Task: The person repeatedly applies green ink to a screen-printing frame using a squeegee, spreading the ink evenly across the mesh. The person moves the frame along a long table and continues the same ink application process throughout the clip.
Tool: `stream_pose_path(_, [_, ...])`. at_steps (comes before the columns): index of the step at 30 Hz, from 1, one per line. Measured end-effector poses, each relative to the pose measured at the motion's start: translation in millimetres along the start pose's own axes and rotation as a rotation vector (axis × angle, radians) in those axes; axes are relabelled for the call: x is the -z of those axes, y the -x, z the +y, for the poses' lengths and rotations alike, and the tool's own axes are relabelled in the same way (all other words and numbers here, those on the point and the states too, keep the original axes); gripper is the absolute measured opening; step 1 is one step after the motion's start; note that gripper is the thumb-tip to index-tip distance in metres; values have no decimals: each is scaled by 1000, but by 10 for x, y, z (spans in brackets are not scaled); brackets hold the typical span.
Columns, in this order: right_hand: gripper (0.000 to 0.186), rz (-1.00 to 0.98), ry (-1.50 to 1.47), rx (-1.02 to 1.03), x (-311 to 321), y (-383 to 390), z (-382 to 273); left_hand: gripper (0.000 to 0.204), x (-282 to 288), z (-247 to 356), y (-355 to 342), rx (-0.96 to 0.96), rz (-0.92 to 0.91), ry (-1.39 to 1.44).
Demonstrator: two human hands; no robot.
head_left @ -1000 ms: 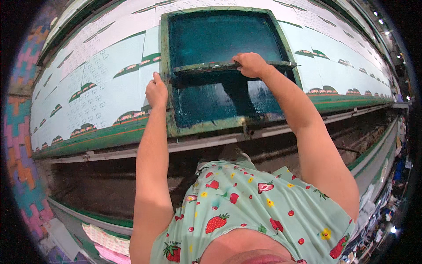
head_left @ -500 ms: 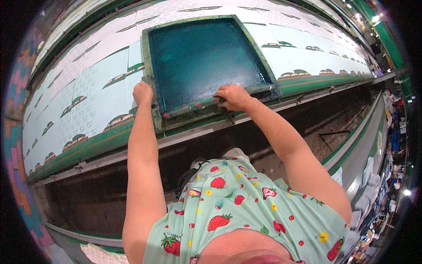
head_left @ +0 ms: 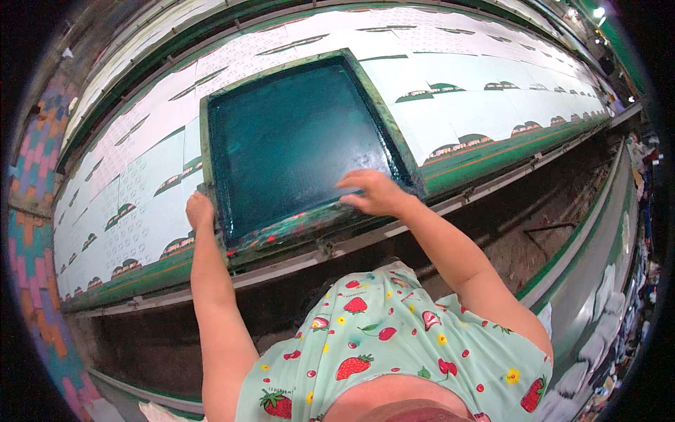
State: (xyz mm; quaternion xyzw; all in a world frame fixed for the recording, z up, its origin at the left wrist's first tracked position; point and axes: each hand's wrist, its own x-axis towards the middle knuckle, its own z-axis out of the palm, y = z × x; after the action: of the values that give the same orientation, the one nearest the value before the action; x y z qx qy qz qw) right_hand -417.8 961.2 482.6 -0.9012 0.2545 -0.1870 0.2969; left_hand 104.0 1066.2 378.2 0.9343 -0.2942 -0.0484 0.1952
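A square printing screen (head_left: pixel 288 148) with a green-stained frame and dark teal ink lies on the long print table. My left hand (head_left: pixel 200 211) is closed on the frame's left side. My right hand (head_left: pixel 369 192) is above the screen's near right part, fingers apart and holding nothing. Along the near edge lies a squeegee bar (head_left: pixel 281 228) with red and green stains, just left of and below that hand.
Printed white fabric panels (head_left: pixel 450 95) cover the table on both sides of the screen. A metal rail (head_left: pixel 471 190) runs along its near edge above a dark gap. Behind me is another long table (head_left: pixel 598 246); coloured floor tiles (head_left: pixel 39 211) show at far left.
My right hand drew the squeegee from mid-screen to the near edge and has let go of it. The screen and my left hand sit lower and further left in view.
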Motion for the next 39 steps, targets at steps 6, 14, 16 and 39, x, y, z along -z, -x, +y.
stream_pose_path(6, [49,333,161,-121,626,224,1189,60,140,203,159,114,32,-158])
stream_pose_path(14, [54,552,-382,-271,387,128,2013,61,104,220,124,86,72,-173])
stream_pose_path(16, [50,646,-572,-308,328,163,2133,63,45,127,92,12,75,-176])
stream_pose_path(39, [58,658,-1065,-403,1208,-19,1578,86,31,43,-188,313,-64,528])
